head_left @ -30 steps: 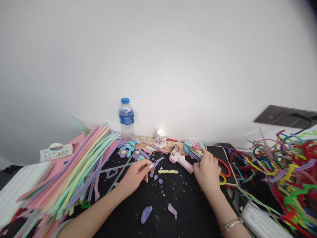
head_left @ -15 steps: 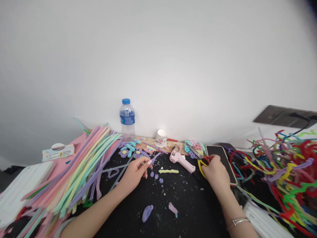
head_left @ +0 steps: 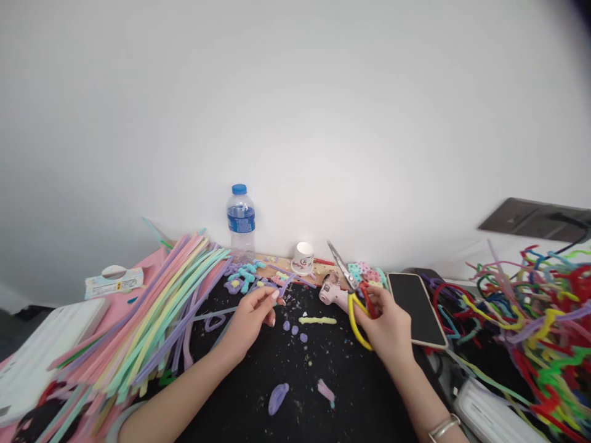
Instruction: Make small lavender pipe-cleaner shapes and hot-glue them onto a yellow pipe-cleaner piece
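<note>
Between its thumb and fingers, my left hand (head_left: 253,317) pinches a short purple pipe cleaner (head_left: 286,285) that points up and right. My right hand (head_left: 386,320) grips scissors (head_left: 354,289) with one yellow and one red handle, the blades tilted up to the left. Behind the scissors lies a pale pink glue gun (head_left: 333,294), partly covered by them. On the black mat between the hands are a yellow fuzzy piece (head_left: 317,320) and several small purple pieces (head_left: 294,330). Closer to me lie a purple oval piece (head_left: 278,399) and a pinkish piece (head_left: 325,391).
A bundle of pastel pipe cleaners (head_left: 152,320) fills the left side; a bright tangled heap (head_left: 549,332) covers the right. Along the wall stand a water bottle (head_left: 241,221) and a paper cup (head_left: 303,258). A phone (head_left: 418,311) lies beside my right hand.
My right hand has lifted the scissors off the table and brought them left, blades now pointing up. My left hand still pinches the purple pipe cleaner. The view has shifted slightly.
</note>
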`<action>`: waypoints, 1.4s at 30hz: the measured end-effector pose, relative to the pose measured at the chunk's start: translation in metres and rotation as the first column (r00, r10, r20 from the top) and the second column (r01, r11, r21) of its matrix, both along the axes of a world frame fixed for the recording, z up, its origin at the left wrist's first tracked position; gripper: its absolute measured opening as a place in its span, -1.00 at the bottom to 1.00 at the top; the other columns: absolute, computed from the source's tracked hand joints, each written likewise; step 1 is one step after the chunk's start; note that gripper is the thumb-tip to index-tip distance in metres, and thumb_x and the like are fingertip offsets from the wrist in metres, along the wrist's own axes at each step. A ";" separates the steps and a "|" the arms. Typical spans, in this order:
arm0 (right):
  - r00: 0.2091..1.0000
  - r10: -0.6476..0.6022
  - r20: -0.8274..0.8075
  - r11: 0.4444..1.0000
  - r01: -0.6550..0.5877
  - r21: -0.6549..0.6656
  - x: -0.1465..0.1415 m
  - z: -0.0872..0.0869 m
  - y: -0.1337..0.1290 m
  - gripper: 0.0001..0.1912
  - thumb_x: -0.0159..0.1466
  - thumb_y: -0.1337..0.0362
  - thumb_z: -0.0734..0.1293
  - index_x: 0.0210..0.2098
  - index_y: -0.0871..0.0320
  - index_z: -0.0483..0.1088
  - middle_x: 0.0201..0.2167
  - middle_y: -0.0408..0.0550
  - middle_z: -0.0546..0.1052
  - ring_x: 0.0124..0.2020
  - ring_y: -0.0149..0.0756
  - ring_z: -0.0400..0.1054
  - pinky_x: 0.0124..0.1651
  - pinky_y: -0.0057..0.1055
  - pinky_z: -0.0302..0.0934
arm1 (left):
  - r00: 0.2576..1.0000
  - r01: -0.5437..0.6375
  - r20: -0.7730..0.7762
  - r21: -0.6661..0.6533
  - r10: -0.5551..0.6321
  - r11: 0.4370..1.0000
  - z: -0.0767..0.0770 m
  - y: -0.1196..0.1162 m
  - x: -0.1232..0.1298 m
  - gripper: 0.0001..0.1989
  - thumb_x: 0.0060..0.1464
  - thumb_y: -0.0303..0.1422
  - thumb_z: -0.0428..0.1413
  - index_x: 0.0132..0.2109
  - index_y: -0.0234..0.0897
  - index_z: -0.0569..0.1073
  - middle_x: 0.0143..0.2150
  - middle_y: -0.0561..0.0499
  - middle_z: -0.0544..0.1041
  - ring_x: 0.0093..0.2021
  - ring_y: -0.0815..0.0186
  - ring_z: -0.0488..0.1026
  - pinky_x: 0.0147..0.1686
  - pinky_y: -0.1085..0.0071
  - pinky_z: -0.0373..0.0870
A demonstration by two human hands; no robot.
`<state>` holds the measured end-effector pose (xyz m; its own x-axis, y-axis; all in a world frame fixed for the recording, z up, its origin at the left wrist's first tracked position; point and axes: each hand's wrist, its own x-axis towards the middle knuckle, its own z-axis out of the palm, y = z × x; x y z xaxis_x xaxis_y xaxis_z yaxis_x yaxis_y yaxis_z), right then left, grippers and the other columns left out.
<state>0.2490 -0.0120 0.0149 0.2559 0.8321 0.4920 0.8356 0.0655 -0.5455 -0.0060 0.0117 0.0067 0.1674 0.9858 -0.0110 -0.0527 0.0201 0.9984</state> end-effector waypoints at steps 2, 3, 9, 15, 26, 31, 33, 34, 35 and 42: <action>0.995 0.088 0.035 0.995 -0.086 -0.047 -0.011 0.002 -0.004 -0.75 0.07 0.13 0.31 -0.34 0.17 0.32 -0.57 -0.15 0.42 -0.59 -0.36 0.29 -0.47 -0.48 0.19 | 0.997 0.015 0.071 -0.010 -0.014 1.000 -0.002 0.000 0.000 -0.76 0.10 -0.18 0.02 -0.31 -0.29 0.38 -0.43 0.10 0.38 -0.58 0.47 0.21 -0.50 0.50 0.15; 0.990 0.134 0.049 0.988 -0.130 -0.086 -0.016 0.003 -0.007 -0.80 0.08 0.15 0.30 -0.41 0.15 0.30 -0.64 -0.20 0.37 -0.63 -0.39 0.24 -0.52 -0.50 0.14 | 0.994 0.024 0.108 -0.015 -0.022 1.000 -0.003 0.000 0.000 -0.77 0.11 -0.19 0.02 -0.30 -0.28 0.37 -0.38 0.09 0.38 -0.58 0.49 0.19 -0.51 0.51 0.15; 0.939 0.341 0.051 0.905 -0.313 -0.289 -0.041 0.005 -0.016 -0.88 0.10 0.27 0.26 -0.48 0.12 0.19 -0.61 -0.20 0.32 -0.59 -0.38 0.19 -0.54 -0.50 0.04 | 0.952 0.104 0.296 -0.064 -0.081 0.992 -0.002 -0.001 0.001 -0.80 0.13 -0.22 0.02 -0.30 -0.28 0.32 -0.34 0.10 0.32 -0.59 0.56 0.14 -0.51 0.54 0.15; 0.933 0.359 -0.017 0.826 -0.326 -0.459 -0.050 -0.001 -0.020 -0.81 0.08 0.25 0.27 -0.39 0.10 0.12 -0.45 -0.14 0.37 -0.47 -0.30 0.25 -0.45 -0.45 0.07 | 0.935 0.075 0.352 -0.068 -0.047 0.995 -0.005 0.002 0.002 -0.82 0.14 -0.24 0.03 -0.31 -0.27 0.30 -0.39 0.14 0.27 -0.62 0.60 0.09 -0.54 0.57 0.14; 0.899 0.435 0.050 0.801 -0.361 -0.477 -0.063 0.000 -0.030 -0.82 0.11 0.29 0.23 -0.45 0.09 0.06 -0.47 -0.16 0.33 -0.48 -0.33 0.20 -0.45 -0.47 -0.01 | 0.940 0.041 0.341 -0.029 -0.029 0.999 -0.007 -0.001 0.004 -0.81 0.17 -0.25 0.00 -0.34 -0.28 0.28 -0.46 0.17 0.24 -0.63 0.60 0.06 -0.56 0.58 0.10; 0.899 0.434 0.056 0.805 -0.359 -0.472 -0.066 -0.002 -0.031 -0.84 0.13 0.29 0.22 -0.45 0.10 0.07 -0.47 -0.15 0.33 -0.47 -0.31 0.22 -0.44 -0.46 0.01 | 0.916 0.110 0.395 -0.062 -0.077 0.992 -0.008 -0.003 0.006 -0.78 0.17 -0.26 0.00 -0.38 -0.28 0.23 -0.50 0.18 0.25 -0.64 0.60 0.05 -0.57 0.59 0.09; 0.902 0.429 0.054 0.808 -0.356 -0.470 -0.066 -0.003 -0.031 -0.84 0.13 0.29 0.22 -0.45 0.10 0.06 -0.47 -0.15 0.33 -0.47 -0.31 0.23 -0.44 -0.46 0.01 | 0.907 0.140 0.410 -0.074 -0.098 0.987 -0.007 -0.004 0.007 -0.78 0.17 -0.26 0.00 -0.38 -0.28 0.22 -0.49 0.18 0.26 -0.65 0.60 0.05 -0.57 0.59 0.08; 0.903 0.427 0.055 0.810 -0.354 -0.468 -0.066 -0.003 -0.030 -0.83 0.13 0.28 0.22 -0.46 0.09 0.06 -0.48 -0.15 0.33 -0.47 -0.31 0.23 -0.44 -0.46 0.01 | 0.904 0.149 0.416 -0.078 -0.104 0.986 -0.007 -0.004 0.007 -0.77 0.17 -0.25 -0.01 -0.38 -0.28 0.22 -0.50 0.18 0.26 -0.65 0.60 0.05 -0.58 0.59 0.07; 0.903 0.426 0.058 0.811 -0.353 -0.466 -0.066 -0.004 -0.030 -0.83 0.13 0.28 0.22 -0.46 0.09 0.06 -0.49 -0.16 0.32 -0.48 -0.31 0.23 -0.45 -0.46 0.01 | 0.901 0.155 0.419 -0.082 -0.107 0.984 -0.007 -0.005 0.007 -0.77 0.18 -0.25 -0.01 -0.39 -0.28 0.22 -0.50 0.18 0.25 -0.65 0.59 0.05 -0.58 0.59 0.07; 0.908 0.410 0.088 0.836 -0.336 -0.434 -0.068 -0.004 -0.030 -0.79 0.12 0.25 0.24 -0.47 0.09 0.05 -0.52 -0.19 0.31 -0.51 -0.33 0.20 -0.47 -0.47 -0.03 | 0.899 0.168 0.425 -0.098 -0.111 0.981 -0.006 -0.007 0.009 -0.77 0.17 -0.27 0.00 -0.40 -0.28 0.21 -0.52 0.18 0.23 -0.66 0.59 0.03 -0.58 0.58 0.07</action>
<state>0.1806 -0.0421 0.0112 -0.1710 0.9800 0.1022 0.8737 0.1988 -0.4440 0.0031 0.0047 0.0012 0.3206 0.9465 -0.0358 -0.4488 0.1851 0.8743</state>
